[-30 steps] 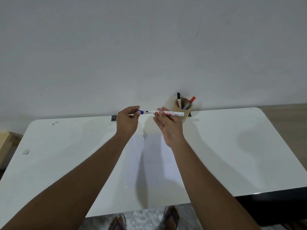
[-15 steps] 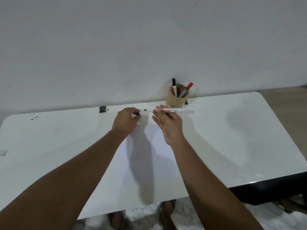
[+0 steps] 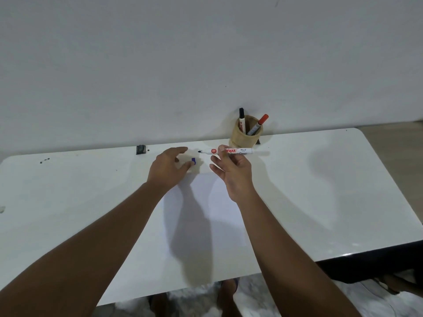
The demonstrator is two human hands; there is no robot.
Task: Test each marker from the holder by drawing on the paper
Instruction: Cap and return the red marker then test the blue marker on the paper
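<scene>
White table (image 3: 320,202), long edge against a pale wall (image 3: 206,53); surface glossy, a few dark specks at far left. Sheet of paper (image 3: 217,213) lying flat on the table at centre, partly under the shadows of both forearms. Right hand (image 3: 233,172), raised above the far end of the paper, fingers pinching an uncapped marker (image 3: 238,151): white barrel with red print, held level, dark tip pointing left, rear end pointing right toward the holder. Left hand (image 3: 168,168), just left of the marker tip and apart from it, fingers loosely curled with the forefinger extended; a small blue cap (image 3: 193,160) sits at the thumb tip, whether gripped or only touching the thumb cannot be told. Holder (image 3: 243,139), tan cylindrical cup, standing at the far edge of the table by the wall, just beyond the right hand. Contents: one black-capped marker (image 3: 241,120), nearly upright, and one red-capped marker (image 3: 259,124), leaning right. Small dark clip (image 3: 141,149) at the far table edge, left of the hands.
</scene>
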